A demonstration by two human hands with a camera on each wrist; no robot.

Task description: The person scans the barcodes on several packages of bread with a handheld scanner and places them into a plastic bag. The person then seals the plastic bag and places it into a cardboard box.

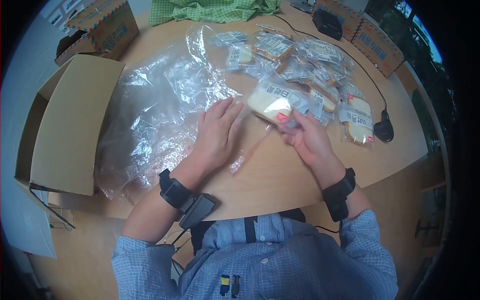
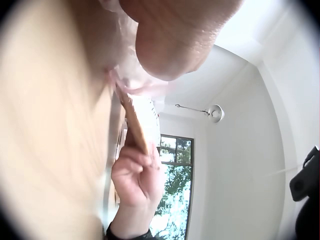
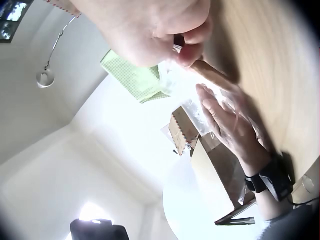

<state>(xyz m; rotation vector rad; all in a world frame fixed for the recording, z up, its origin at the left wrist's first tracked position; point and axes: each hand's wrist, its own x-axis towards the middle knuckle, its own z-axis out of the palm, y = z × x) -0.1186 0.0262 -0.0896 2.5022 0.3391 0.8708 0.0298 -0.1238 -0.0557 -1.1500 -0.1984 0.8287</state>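
My right hand pinches the near right corner of a packaged slice of white bread, held tilted above the table. Its clear wrapper has printed lettering and a red mark. Thumb and fingers also grip it in the left wrist view, where the slice is seen edge-on. My left hand, its fingers extended, rests on the near edge of a large crumpled clear plastic bag. The left fingertips lie just left of the bread packet. A pinkish strip of plastic runs between the hands.
Several bread packets are piled at the back right, with white bread packets nearer the right side. An open cardboard box stands at left. A black cable ends at a plug. Green checked cloth lies at the back.
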